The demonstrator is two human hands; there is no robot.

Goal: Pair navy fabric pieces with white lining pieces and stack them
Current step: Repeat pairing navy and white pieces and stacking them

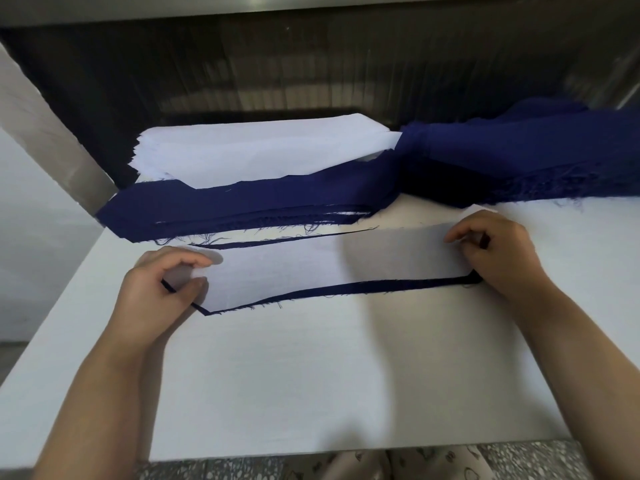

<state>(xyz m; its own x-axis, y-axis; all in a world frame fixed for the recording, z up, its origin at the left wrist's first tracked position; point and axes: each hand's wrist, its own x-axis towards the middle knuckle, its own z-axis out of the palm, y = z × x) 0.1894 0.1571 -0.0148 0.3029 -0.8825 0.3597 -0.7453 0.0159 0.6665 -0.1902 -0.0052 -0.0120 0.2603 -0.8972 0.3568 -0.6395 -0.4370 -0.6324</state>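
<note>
Mid-frame on the white table (311, 375), a white lining piece (329, 268) lies on a navy fabric piece (381, 287), its long axis running left to right. The left hand (162, 285) pinches the pair's left end and the right hand (498, 251) pinches its right end, fingers curled.

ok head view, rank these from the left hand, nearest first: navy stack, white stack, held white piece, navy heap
1. held white piece, in the left hand
2. navy stack, just behind
3. white stack, farther back
4. navy heap, back right
</note>
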